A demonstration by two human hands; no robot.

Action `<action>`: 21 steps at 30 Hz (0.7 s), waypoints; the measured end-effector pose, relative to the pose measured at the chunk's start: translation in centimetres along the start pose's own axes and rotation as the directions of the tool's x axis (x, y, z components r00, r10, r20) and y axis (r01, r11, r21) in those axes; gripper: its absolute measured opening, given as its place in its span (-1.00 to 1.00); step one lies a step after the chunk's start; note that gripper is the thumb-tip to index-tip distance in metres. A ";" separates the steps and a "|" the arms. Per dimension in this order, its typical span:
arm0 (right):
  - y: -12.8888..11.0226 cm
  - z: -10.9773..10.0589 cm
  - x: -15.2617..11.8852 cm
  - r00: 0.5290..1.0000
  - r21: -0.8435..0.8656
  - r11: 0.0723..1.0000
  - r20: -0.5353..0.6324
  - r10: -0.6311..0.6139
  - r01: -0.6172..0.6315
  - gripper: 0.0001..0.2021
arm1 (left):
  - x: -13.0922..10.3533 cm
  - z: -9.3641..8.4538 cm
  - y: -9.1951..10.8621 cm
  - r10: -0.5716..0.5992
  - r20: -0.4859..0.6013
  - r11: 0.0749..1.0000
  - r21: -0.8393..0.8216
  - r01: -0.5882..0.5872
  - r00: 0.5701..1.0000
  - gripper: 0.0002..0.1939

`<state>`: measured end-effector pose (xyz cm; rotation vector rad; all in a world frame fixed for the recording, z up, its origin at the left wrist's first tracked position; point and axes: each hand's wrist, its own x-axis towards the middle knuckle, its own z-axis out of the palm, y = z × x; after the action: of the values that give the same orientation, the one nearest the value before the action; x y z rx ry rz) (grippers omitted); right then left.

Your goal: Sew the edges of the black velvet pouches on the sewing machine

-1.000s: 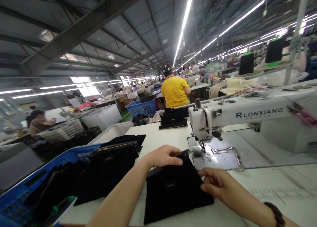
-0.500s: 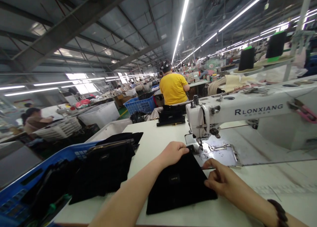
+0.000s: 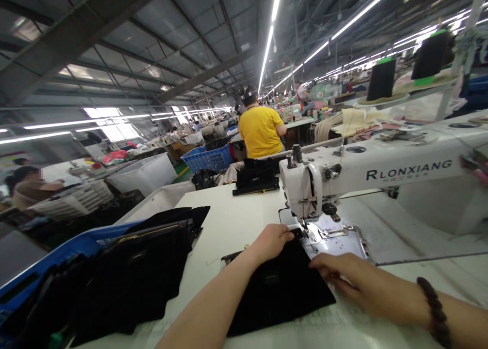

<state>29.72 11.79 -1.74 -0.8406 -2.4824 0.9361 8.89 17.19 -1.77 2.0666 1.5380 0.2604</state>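
the flat black fabric pouch (image 3: 278, 288) lies on the white surface (image 3: 236, 222), its far corner at the white sewing machine (image 3: 343, 179). left hand (image 3: 271, 241) pinches that corner closed; right hand (image 3: 353, 283) presses flat, fingers open, on its right edge.

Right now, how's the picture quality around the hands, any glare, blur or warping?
Head view: ceiling light strips blow out white; wide-angle lens bends beams and the sewing machine; black fabric piece shows little detail; left hand and right hand fairly sharp.

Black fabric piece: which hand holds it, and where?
Both press the fabric piece flat: left hand at its far corner, right hand on its right edge.
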 end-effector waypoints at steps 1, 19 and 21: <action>0.3 -0.4 0.2 0.996 -0.125 0.989 0.025 -0.081 0.084 -0.64 | 0.1 0.0 0.0 0.001 0.004 1.000 -0.002 -0.001 1.000 -0.78; 2.8 0.0 1.8 0.943 -0.520 0.791 0.108 -0.315 0.323 -0.70 | 1.7 0.6 1.0 -0.167 -0.076 0.969 0.169 0.178 0.983 -0.75; 3.3 -0.1 2.4 0.947 -0.550 0.780 0.069 -0.313 0.298 -0.70 | 3.0 0.5 0.7 -0.170 -0.072 0.971 0.156 0.180 0.983 -0.75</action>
<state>29.29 15.34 -3.69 -0.5588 -2.7896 0.0732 10.68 19.71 -2.27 2.0430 1.8180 0.1340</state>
